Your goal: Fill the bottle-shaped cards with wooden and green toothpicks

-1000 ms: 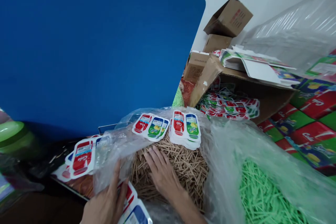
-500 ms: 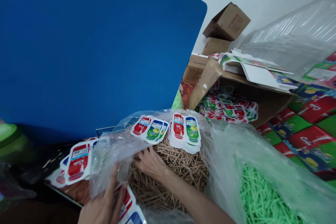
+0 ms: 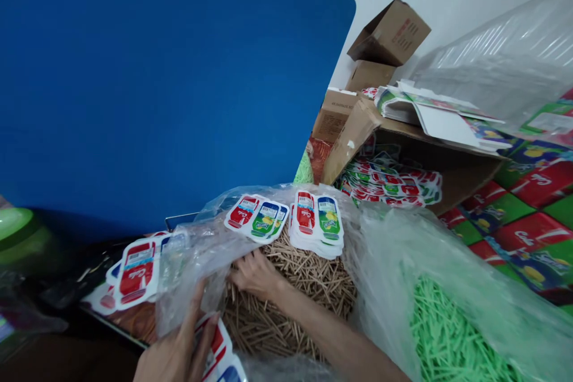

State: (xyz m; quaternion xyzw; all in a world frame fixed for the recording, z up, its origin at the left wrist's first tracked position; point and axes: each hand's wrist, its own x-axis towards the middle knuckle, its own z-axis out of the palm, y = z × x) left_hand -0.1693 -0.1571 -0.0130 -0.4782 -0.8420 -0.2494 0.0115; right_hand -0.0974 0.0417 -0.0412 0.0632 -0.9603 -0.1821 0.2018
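Brown shredded paper (image 3: 308, 286), loose, in a clear plastic bag (image 3: 201, 250): my right hand (image 3: 255, 274) is on it, fingers curled, grip on any strands impossible for me to tell. Printed cards (image 3: 218, 349), lower edge of view: pinched in my left hand's (image 3: 174, 346) grip, two card piles (image 3: 316, 224) lying beyond.

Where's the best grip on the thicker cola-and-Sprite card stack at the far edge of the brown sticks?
Probably the near edge of the thicker card stack, coming from the wearer's side and pinching above and below. Its layered white rims show there, next to loose brown sticks, while the other card pile crowds its left side.
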